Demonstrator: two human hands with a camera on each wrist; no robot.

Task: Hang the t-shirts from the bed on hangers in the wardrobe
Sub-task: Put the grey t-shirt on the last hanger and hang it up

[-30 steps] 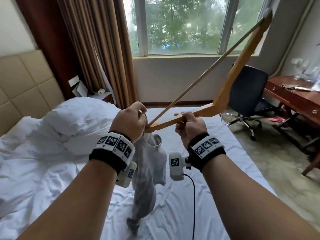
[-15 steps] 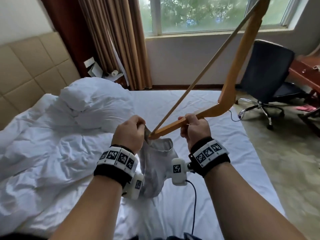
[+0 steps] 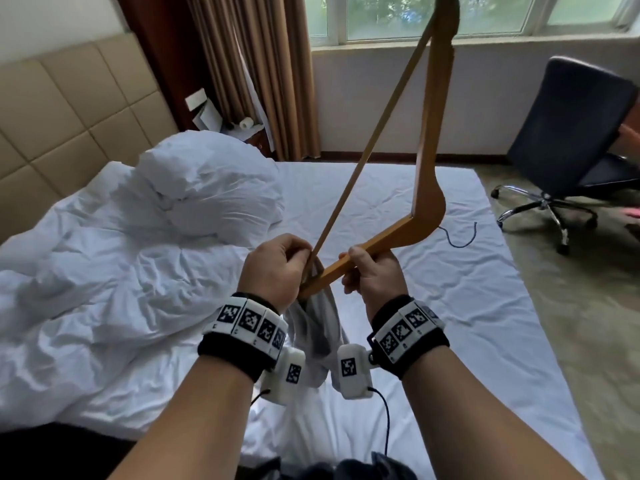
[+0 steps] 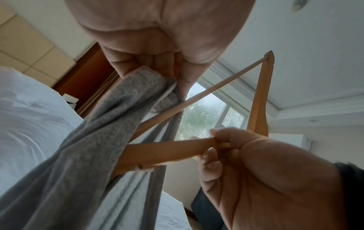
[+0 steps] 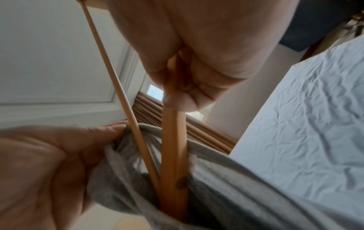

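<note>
A wooden hanger (image 3: 427, 188) stands tilted up over the bed, its far end high by the window. My right hand (image 3: 372, 271) grips its lower arm (image 4: 173, 149). The near tip of that arm (image 5: 173, 171) sits inside the neck opening of a grey t-shirt (image 3: 317, 334). My left hand (image 3: 277, 268) pinches the collar (image 4: 141, 87) and holds it open beside the thin crossbar (image 5: 120, 93). The shirt hangs down between my wrists toward the bed; its lower part is hidden behind my arms.
White bed (image 3: 450, 306) with a crumpled duvet (image 3: 145, 244) on the left. A black swivel chair (image 3: 571, 133) stands on the floor at right. Brown curtains (image 3: 256, 64) and a bedside table (image 3: 228, 126) are at the back. A dark cord (image 3: 460, 237) lies on the sheet.
The hanger has tipped steeper, its far end swinging up. Both hands dropped lower over the bed, and the hanger's near tip has gone further into the collar.
</note>
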